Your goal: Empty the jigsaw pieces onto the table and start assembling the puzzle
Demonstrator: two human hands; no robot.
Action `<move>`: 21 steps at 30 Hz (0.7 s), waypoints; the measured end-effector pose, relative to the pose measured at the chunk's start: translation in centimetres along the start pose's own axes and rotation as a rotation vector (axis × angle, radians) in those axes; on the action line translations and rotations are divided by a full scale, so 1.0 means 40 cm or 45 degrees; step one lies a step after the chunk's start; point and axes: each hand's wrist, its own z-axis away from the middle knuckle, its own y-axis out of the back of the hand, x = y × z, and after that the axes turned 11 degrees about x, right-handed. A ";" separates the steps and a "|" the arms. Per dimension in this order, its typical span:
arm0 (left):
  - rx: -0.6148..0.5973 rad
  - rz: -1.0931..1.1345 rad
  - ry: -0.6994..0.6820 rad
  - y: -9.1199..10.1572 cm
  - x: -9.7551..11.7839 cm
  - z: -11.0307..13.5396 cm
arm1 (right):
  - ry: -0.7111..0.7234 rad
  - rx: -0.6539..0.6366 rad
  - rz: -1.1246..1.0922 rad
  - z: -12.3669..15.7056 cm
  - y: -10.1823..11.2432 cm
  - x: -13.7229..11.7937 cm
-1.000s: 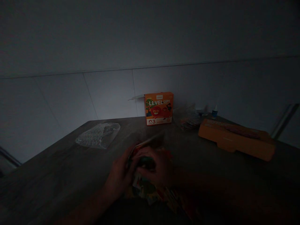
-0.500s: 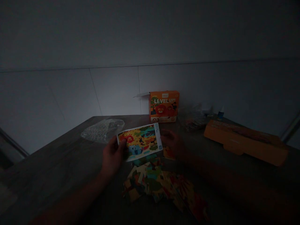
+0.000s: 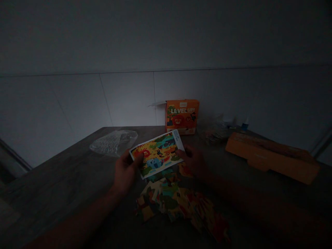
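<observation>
We're in very dim light here, so we go by what shows. On the dark table [image 3: 64, 180] the jigsaw pieces [image 3: 176, 204] lie in a loose, overlapping heap just in front of us. As far as we can judge, none are joined yet, though the gloom hides the detail. So the sorting and fitting all looks undone.

Above that heap we hold the reference picture card [image 3: 157, 154], tilted up at its right end, colourful side facing us. Our left hand [image 3: 124, 173] is closed on the card's left edge, thumb laid over the printed front and fingers behind. Our right hand [image 3: 193, 160] meets the card's right edge with fingers curled. It looks like a light pinch, but the shadow makes the exact contact hard to read. Neither hand touches the pieces.

Back by the wall stands the orange "LEVEL UP!" puzzle box [image 3: 182, 116], flap open on its left. A clear plastic bag [image 3: 114, 141] lies well off to the left of the card. On the right sits a long orange tray [image 3: 269, 155], with a small blue-capped bottle [image 3: 244, 126] behind it.
</observation>
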 end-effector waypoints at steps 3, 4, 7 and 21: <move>0.040 0.076 0.003 0.002 -0.011 -0.002 | 0.028 -0.089 -0.019 0.006 -0.005 -0.002; 0.048 0.117 0.009 0.000 -0.013 -0.002 | 0.047 -0.122 -0.023 0.007 -0.007 -0.003; 0.047 0.301 0.138 -0.011 -0.011 0.003 | 0.110 -0.205 -0.012 0.010 -0.007 -0.007; -0.259 0.423 0.453 -0.029 -0.011 0.023 | 0.327 -0.107 0.211 0.021 -0.011 -0.032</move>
